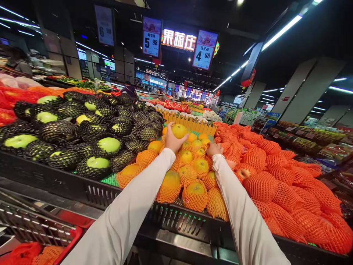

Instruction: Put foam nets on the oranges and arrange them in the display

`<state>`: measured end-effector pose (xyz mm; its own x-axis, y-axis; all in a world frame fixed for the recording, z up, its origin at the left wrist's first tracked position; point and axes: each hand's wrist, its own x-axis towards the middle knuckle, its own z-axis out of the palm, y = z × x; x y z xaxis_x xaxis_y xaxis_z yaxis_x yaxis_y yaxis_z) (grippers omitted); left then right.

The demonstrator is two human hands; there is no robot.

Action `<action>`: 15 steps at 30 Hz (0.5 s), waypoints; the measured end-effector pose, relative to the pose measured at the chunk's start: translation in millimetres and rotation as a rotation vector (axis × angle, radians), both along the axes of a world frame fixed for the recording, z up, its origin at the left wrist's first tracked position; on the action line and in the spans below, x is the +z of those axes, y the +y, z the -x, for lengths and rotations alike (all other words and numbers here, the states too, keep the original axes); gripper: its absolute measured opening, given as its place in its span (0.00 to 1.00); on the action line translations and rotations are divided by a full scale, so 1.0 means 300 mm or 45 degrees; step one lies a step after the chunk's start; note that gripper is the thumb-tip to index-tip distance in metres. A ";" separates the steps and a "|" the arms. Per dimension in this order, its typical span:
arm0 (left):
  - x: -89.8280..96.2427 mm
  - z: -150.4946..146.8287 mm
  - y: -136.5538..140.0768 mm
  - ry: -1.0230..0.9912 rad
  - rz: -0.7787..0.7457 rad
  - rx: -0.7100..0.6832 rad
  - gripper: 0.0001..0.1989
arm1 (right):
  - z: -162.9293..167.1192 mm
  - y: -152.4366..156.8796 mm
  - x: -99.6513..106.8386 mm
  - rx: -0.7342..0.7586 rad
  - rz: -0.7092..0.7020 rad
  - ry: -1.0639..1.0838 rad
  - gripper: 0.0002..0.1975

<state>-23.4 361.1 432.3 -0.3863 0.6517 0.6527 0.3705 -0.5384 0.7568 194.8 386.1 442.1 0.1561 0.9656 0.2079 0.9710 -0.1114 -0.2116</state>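
My left hand [174,139] is closed round a bare orange [179,130] at the back of the orange pile, thumb on the near side. Below it lie several oranges in orange foam nets, such as a netted orange [196,193] at the front. My right hand [214,149] is at the right edge of this pile, fingers curled and partly turned away. What those fingers hold, if anything, is hidden. Beside it begin fruits in red foam nets [260,186].
Green apples in black nets [109,145] fill the left side of the display. A black crate wall [182,221] runs along the front. At lower left stands a shopping cart [74,244] with netted fruit. A yellow picket divider [190,123] rises behind the oranges.
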 end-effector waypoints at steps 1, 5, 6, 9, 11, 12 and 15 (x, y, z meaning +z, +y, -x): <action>-0.002 -0.001 -0.005 0.093 0.012 -0.101 0.39 | -0.002 0.005 -0.007 0.008 0.011 -0.008 0.26; -0.008 -0.013 -0.020 0.634 0.154 -0.609 0.43 | -0.006 0.018 -0.021 0.009 0.009 -0.024 0.27; -0.008 -0.018 -0.022 0.719 0.189 -0.695 0.43 | -0.005 0.020 -0.021 0.003 0.004 -0.024 0.27; -0.007 -0.026 -0.023 0.767 0.252 -0.786 0.45 | 0.006 0.024 -0.017 -0.016 -0.020 -0.021 0.26; -0.005 -0.026 -0.022 0.744 0.267 -0.818 0.46 | 0.015 0.024 -0.015 -0.029 -0.052 -0.015 0.25; -0.004 -0.025 -0.021 0.725 0.270 -0.852 0.45 | 0.018 0.023 -0.015 -0.035 -0.073 -0.010 0.24; -0.001 -0.022 -0.020 0.652 0.300 -0.996 0.41 | 0.018 0.014 -0.016 -0.042 -0.146 0.009 0.25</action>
